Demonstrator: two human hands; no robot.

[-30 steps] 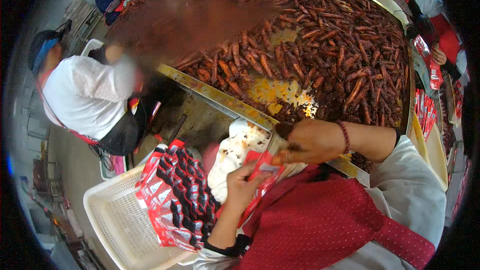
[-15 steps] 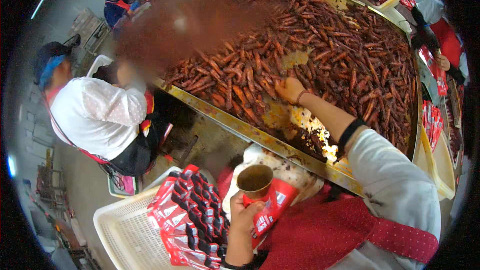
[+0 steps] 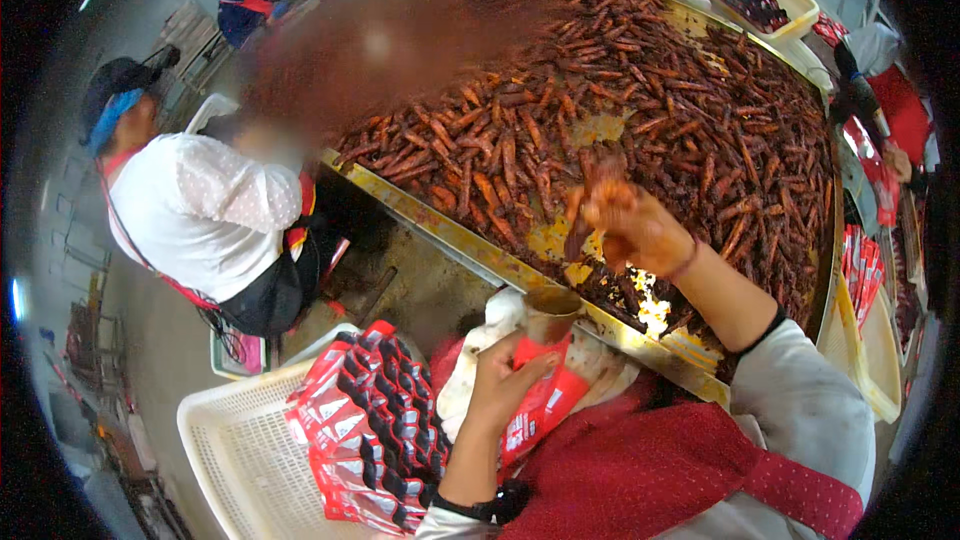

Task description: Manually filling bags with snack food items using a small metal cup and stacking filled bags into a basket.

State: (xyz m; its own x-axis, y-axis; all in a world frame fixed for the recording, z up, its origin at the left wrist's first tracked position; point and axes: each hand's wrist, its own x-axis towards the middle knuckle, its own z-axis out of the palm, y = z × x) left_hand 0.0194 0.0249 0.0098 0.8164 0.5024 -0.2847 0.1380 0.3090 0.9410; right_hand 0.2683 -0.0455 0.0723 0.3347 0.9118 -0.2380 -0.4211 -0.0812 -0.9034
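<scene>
My left hand (image 3: 497, 385) is wrapped round a metal funnel or cup (image 3: 553, 304) and a red pouch (image 3: 545, 405). The cup sits at the pouch's upper end, near the table's front edge. Slightly blurred, my right hand (image 3: 645, 227) is raised over the near part of the table, its fingers closed on long brown sauced food pieces (image 3: 578, 240). How many it holds I cannot tell. Beneath and beyond it lies a broad heap of similar sauced pieces (image 3: 500, 155). The pouch's lower part rests by my red apron (image 3: 640, 470).
A metal rim (image 3: 450, 246) borders the table. At lower left, a white plastic basket (image 3: 235, 440) holds stacked red pouches (image 3: 350, 430). A person in white (image 3: 210, 210) sits at left; others work around the table. Yellowish baskets (image 3: 865, 360) stand at right. A brown blur covers the upper left.
My right hand has lifted from the heap and come nearer and to the right, with food pieces in it. My left hand has raised and tilted the cup and pouch toward the table.
</scene>
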